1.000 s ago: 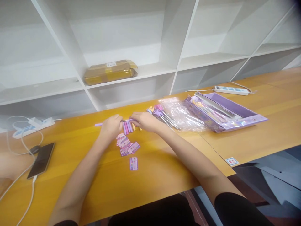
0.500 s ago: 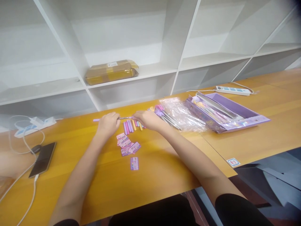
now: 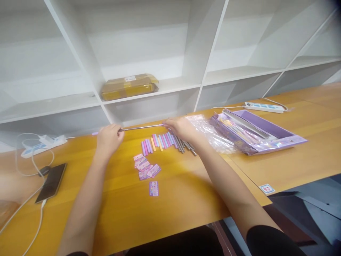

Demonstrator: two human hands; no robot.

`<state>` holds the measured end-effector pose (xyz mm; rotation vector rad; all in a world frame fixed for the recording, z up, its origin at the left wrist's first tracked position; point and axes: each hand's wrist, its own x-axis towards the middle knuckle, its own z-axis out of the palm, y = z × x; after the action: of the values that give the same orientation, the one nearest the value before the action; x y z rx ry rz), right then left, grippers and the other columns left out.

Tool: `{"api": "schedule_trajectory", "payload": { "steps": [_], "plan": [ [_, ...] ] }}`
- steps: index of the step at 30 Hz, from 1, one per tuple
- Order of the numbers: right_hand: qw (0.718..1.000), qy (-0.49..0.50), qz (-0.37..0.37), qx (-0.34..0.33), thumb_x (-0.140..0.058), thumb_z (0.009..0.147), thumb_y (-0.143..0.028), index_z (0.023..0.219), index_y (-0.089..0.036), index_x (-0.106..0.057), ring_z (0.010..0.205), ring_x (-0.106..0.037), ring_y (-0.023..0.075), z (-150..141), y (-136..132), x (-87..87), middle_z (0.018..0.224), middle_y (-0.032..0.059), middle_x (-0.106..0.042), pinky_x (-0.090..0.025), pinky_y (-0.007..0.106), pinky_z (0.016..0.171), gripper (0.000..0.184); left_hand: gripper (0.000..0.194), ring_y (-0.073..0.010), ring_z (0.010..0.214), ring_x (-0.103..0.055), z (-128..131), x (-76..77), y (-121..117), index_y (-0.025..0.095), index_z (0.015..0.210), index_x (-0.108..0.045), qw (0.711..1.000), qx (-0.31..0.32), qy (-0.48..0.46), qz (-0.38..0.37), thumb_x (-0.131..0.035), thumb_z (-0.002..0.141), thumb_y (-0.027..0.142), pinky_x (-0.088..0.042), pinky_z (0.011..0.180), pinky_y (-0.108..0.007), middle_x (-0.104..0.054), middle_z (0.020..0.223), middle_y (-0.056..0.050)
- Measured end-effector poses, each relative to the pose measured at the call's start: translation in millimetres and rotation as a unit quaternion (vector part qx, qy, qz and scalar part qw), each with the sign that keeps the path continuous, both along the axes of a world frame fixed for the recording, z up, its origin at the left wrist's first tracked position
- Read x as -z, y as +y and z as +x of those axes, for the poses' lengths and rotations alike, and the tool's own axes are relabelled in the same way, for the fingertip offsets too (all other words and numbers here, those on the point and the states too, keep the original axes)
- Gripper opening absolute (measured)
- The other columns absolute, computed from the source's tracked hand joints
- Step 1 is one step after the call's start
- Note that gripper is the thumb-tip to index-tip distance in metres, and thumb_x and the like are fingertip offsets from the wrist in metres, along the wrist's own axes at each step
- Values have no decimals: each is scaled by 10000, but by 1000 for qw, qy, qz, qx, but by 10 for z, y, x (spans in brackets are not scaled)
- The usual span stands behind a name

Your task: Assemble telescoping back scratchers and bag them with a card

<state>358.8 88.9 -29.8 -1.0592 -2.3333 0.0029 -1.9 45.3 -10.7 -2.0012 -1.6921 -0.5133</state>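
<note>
A telescopic back scratcher [image 3: 141, 127] stretches nearly level between my hands, its silver rod drawn out. My left hand [image 3: 109, 138] is closed round its lilac handle, whose end sticks out to the left. At the other end my right hand [image 3: 179, 128] pinches the lilac head, mostly hidden by the fingers. Below lie several more back scratchers [image 3: 183, 144] with metal rods, partly covered by my right hand and forearm. Beside them is a row of pastel handles [image 3: 160, 141] in purple, pink, blue and yellow. Small pink-purple printed cards [image 3: 144, 165] overlap nearer me, with one card [image 3: 153, 188] apart.
Clear plastic bags [image 3: 210, 133] and an open purple box [image 3: 266, 128] with packets lie right. A power strip [image 3: 265, 107] stands behind the box; another [image 3: 44, 145] and a charging phone [image 3: 51, 183] are left. A taped parcel [image 3: 130, 87] rests on the white shelf.
My hands have moved apart, the left one leftward and the right one rightward, and much more of the metal rod shows between them. The view has tilted slightly upward.
</note>
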Motion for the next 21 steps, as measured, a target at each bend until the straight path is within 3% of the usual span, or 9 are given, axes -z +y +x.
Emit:
{"api": "schedule_trajectory", "payload": {
  "steps": [6, 15, 21],
  "plan": [
    [1000, 8, 7, -5, -492, 1149, -360, 1260, -249, -789, 977, -728, 223, 22, 17, -7, 1176, 67, -822, -428, 299, 811, 336, 231, -271, 935, -708, -3, -9, -4, 228, 867, -690, 1000, 4, 1, 5, -473, 922, 170, -415, 810, -401, -777, 962, -86],
    [998, 42, 43, 36, -464, 1141, -365, 1210, -252, -816, 989, -747, 248, 404, 44, -158, 1117, 75, -836, -462, 315, 823, 376, 187, -295, 982, -694, -406, -206, -57, 235, 840, -685, 997, -56, -18, 57, -520, 924, 211, -385, 801, -409, -789, 965, -83],
    [997, 45, 50, 27, -478, 1136, -383, 1205, -259, -811, 994, -746, 245, 471, 48, -172, 1135, 68, -834, -480, 322, 855, 362, 191, -304, 986, -677, -466, -196, -59, 236, 846, -700, 995, -56, -20, 75, -527, 923, 219, -374, 818, -428, -791, 958, -80]
  ]
}}
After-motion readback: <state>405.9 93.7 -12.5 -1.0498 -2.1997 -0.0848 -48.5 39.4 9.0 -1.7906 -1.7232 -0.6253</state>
